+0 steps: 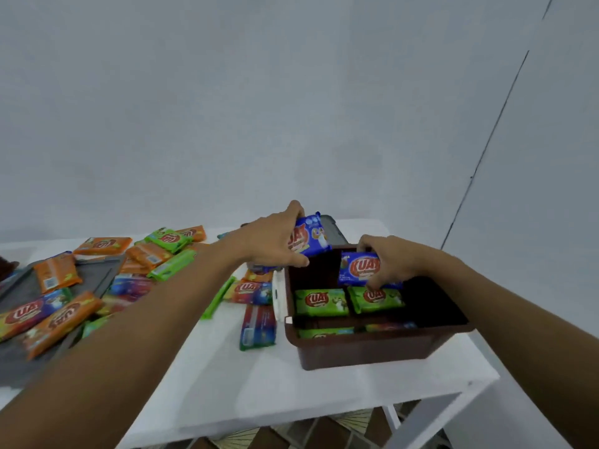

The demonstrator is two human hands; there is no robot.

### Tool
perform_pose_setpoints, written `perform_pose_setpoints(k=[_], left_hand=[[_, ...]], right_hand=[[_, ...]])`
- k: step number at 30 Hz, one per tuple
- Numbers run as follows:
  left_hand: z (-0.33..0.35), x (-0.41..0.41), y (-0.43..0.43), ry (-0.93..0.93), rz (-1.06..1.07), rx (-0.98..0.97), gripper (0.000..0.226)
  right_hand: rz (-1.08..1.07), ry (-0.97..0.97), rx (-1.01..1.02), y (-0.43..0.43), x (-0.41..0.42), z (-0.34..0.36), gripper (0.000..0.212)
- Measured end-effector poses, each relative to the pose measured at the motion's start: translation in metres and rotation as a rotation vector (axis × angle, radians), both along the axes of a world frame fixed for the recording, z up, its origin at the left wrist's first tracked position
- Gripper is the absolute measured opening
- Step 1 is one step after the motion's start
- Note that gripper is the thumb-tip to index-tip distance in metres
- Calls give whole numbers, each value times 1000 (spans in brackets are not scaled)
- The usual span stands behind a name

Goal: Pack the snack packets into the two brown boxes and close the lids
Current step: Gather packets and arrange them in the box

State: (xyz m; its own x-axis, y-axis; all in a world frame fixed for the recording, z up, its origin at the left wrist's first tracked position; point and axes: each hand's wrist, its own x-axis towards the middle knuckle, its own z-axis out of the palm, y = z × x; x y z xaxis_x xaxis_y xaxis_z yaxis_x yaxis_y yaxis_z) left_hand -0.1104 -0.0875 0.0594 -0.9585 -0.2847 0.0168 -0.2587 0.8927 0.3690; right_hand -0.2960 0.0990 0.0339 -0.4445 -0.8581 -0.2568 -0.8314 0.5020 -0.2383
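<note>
An open brown box (366,350) stands at the right of the white table (246,377). Inside lie green snack packets (321,301) in a row, with more packets near the front wall. My right hand (393,262) grips a blue packet (358,268) inside the box, over the back compartment. My left hand (275,243) holds a second blue packet (311,236) just above the box's back left corner. Many loose orange, green and blue packets (149,254) lie on the table to the left. A second brown box is not clearly in view.
A grey lid (22,288) lies flat at the left under several packets. Another grey lid (332,228) stands behind the box. A few packets (257,325) lie right beside the box's left wall. The table's front edge and right corner are close to the box.
</note>
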Motion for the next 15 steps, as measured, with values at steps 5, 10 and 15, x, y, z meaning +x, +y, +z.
perform_pose_setpoints(k=[5, 10, 15], left_hand=[[-34, -42, 39, -132, -70, -279, 78], [-77, -68, 52, -317, -53, -376, 73], [-98, -75, 60, -425, -61, -510, 64]], right_hand=[[210, 317, 112, 16, -28, -36, 70], [305, 516, 161, 18, -38, -67, 59], [344, 400, 67, 23, -38, -71, 46]])
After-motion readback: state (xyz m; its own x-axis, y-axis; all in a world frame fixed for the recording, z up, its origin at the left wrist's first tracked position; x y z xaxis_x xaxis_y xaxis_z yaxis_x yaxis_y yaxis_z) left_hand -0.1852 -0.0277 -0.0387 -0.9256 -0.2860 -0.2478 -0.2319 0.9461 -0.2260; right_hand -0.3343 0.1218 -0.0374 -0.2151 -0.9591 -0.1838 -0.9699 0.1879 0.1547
